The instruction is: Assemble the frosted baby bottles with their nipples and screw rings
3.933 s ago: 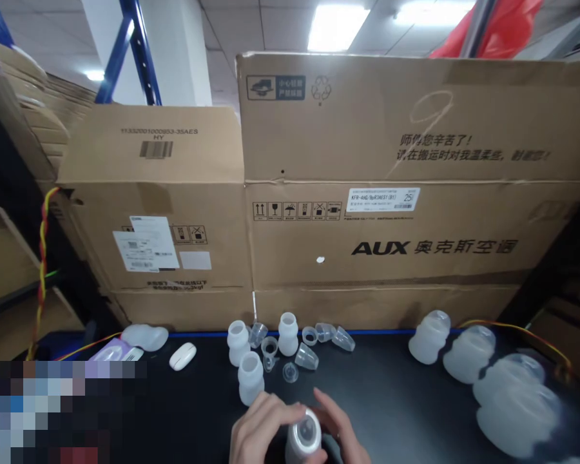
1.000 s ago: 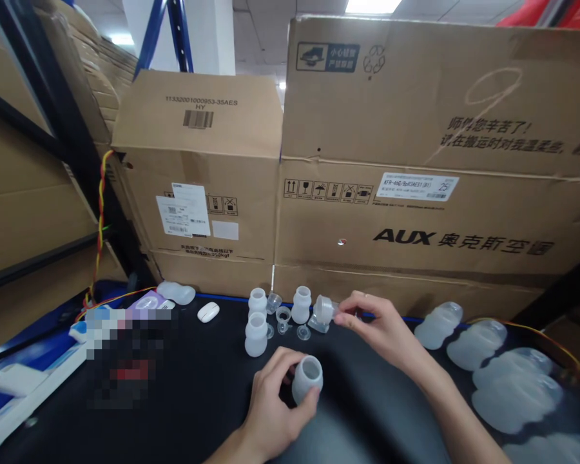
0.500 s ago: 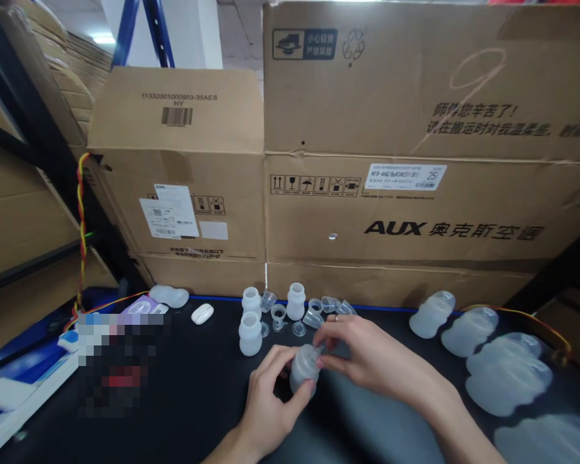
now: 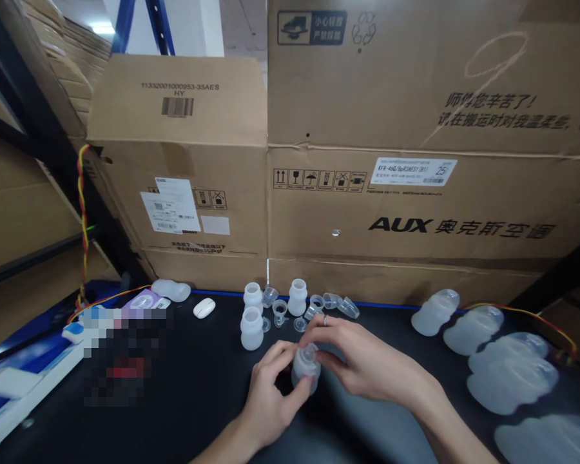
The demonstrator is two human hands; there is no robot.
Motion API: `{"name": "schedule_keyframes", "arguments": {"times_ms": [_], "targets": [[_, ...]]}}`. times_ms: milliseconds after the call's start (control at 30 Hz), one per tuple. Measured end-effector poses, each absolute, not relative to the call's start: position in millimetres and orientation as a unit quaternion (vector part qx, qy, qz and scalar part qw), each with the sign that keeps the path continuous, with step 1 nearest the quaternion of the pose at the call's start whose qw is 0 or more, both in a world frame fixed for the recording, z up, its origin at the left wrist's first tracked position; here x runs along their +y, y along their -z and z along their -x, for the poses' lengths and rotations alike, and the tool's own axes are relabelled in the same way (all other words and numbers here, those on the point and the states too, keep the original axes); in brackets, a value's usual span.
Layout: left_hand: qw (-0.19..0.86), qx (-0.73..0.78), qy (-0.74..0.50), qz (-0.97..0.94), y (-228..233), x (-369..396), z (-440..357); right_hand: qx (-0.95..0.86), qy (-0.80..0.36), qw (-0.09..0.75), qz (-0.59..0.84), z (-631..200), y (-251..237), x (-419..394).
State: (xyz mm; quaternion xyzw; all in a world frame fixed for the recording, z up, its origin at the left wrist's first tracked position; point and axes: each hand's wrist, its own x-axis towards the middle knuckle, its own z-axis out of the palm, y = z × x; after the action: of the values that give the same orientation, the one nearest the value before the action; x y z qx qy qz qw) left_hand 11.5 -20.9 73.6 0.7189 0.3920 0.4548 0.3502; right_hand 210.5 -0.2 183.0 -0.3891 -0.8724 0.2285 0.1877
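My left hand point(image 4: 273, 386) is wrapped round a small translucent baby bottle point(image 4: 305, 375), fingers on its far left side and thumb across its front. The bottle stands upright above the black table. Over its mouth, the fingers and thumb of my right hand point(image 4: 350, 351) close on a clear nipple-shaped piece point(image 4: 310, 352); fingertips partly hide it. Just beyond my hands, open frosted bottles point(image 4: 252, 330) stand upright, another open bottle point(image 4: 298, 298) being farther right. Among them lie clear caps point(image 4: 348, 307), a funnel-shaped clear piece point(image 4: 280, 310) and flat clear discs point(image 4: 299, 323).
Cardboard cartons point(image 4: 319, 212) wall off the table's back edge. Several frosted bottles with clear tops point(image 4: 435, 312) line the right side. At left are a white mouse point(image 4: 203, 309), a frosted piece point(image 4: 171, 290), a purple pack point(image 4: 142, 301) and a white strip point(image 4: 33, 380). A twisted cord point(image 4: 83, 225) hangs there.
My right hand has shifted from the bottle's right side to over its top, where the clear piece now shows. My left hand keeps its hold. The camera view has shifted slightly.
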Motion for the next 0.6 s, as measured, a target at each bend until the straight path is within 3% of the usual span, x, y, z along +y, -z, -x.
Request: {"name": "schedule_keyframes", "arguments": {"times_ms": [167,367,600], "targets": [[0.344,0.388,-0.452,-0.726,-71,-17,-11,-0.841,-0.189,0.150,0.483,-218,-185,3],[0.341,0.381,-0.451,-0.732,-68,-15,-10,-0.854,-0.292,0.168,0.395,-223,-184,4],[0.339,0.376,-0.454,-0.733,-67,-15,-10,-0.846,-0.181,0.149,0.479,-206,-181,4]]}}
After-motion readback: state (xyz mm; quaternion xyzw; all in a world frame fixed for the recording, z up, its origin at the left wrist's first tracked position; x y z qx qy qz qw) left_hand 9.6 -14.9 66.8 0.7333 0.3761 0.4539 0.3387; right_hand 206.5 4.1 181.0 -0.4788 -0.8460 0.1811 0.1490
